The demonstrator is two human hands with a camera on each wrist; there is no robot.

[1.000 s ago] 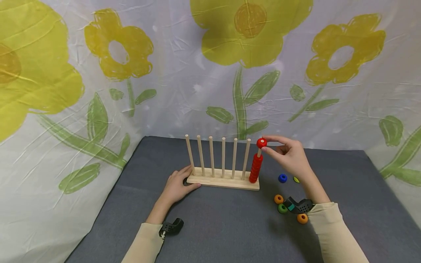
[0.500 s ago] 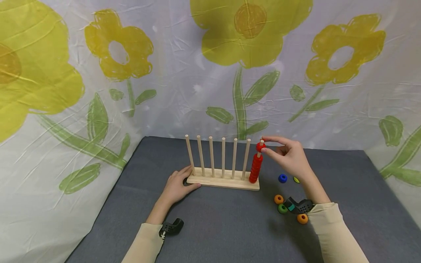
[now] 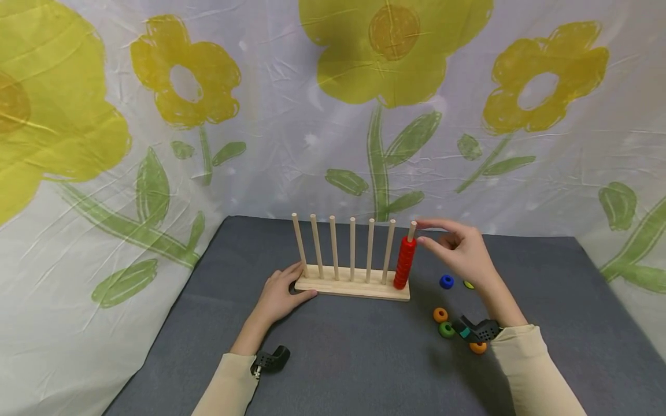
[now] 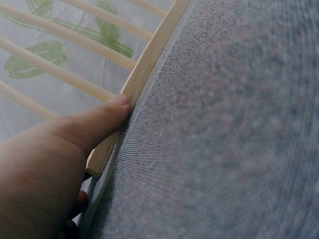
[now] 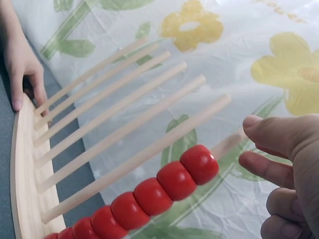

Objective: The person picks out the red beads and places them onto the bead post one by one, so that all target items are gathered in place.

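Note:
A wooden peg rack point(image 3: 354, 289) has a row of upright pegs on a flat base. Several red beads point(image 3: 405, 263) are stacked on its rightmost peg, whose tip shows bare above them; the other pegs carry nothing. My left hand point(image 3: 278, 296) grips the left end of the base, the thumb point(image 4: 107, 122) along its front edge and the fingers partly hidden behind. Beside the top of the rightmost peg, my right hand point(image 3: 462, 249) has thumb and forefinger spread apart. In the right wrist view, nothing sits between those fingertips, and the top red bead point(image 5: 199, 164) lies clear of them.
Loose beads lie on the grey cloth right of the rack: a blue one point(image 3: 446, 281), a yellow one point(image 3: 469, 285) partly behind the right wrist, an orange one point(image 3: 440, 315), a green one point(image 3: 446, 330) and another orange one point(image 3: 477, 348). A flowered curtain point(image 3: 281, 144) hangs behind.
The red bead that my right hand pinched has slid down the rightmost peg onto the stack. The right fingers have let go and moved slightly right. My left hand stays put.

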